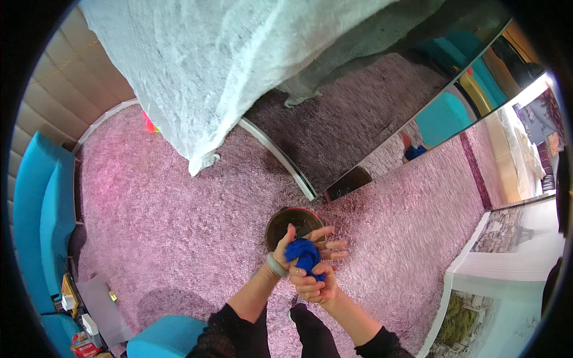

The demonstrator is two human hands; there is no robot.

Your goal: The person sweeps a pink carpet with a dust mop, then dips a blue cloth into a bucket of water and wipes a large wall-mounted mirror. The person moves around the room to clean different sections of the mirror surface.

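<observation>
Both hands are low in the middle of the head view, above the pink carpet. A bunched blue cloth (303, 255) lies between them. My right hand (315, 283) is closed around the lower part of the cloth. My left hand (309, 244) has its fingers spread, and the upper part of the cloth lies against its palm; a pale bangle (276, 265) is on that wrist. Just beyond the hands stands a round dark basin (280, 226) with a red rim, partly hidden by the left hand's fingers. What the basin holds is unclear.
A white fabric cover (201, 67) hangs at the top, beside a dark glossy mirrored panel (353, 107). Teal seating (49, 215) curves along the left, with a teal stool (168, 335) near my legs. Printed panels (506, 232) stand at the right. Pink carpet (179, 232) covers the floor.
</observation>
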